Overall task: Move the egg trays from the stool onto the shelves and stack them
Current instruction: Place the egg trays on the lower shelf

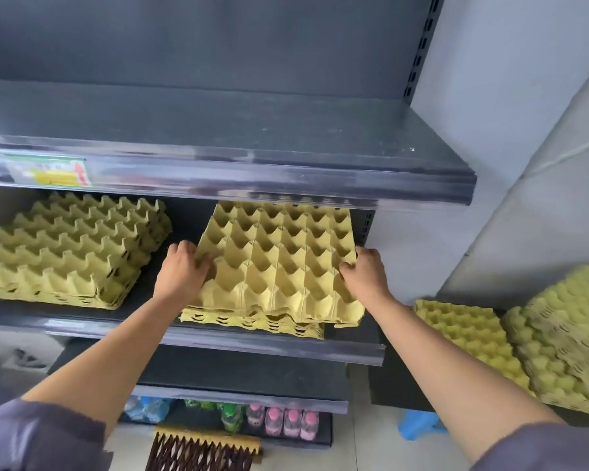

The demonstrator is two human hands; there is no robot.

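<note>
A yellow paper egg tray (279, 263) lies tilted on top of a small stack of trays (252, 322) on the middle shelf (286, 348). My left hand (182, 270) grips its left edge and my right hand (364, 273) grips its right edge. A second stack of egg trays (68, 253) sits on the same shelf to the left. At the right, more egg trays (470, 338) and a tall tilted pile (565, 338) rest on a dark surface above a blue stool (419, 424).
An empty dark shelf (252, 171) overhangs the trays just above. Lower shelves hold bottles with pink and green caps (283, 421). A brown latticed object (201, 452) lies on the floor below. A grey wall stands at the right.
</note>
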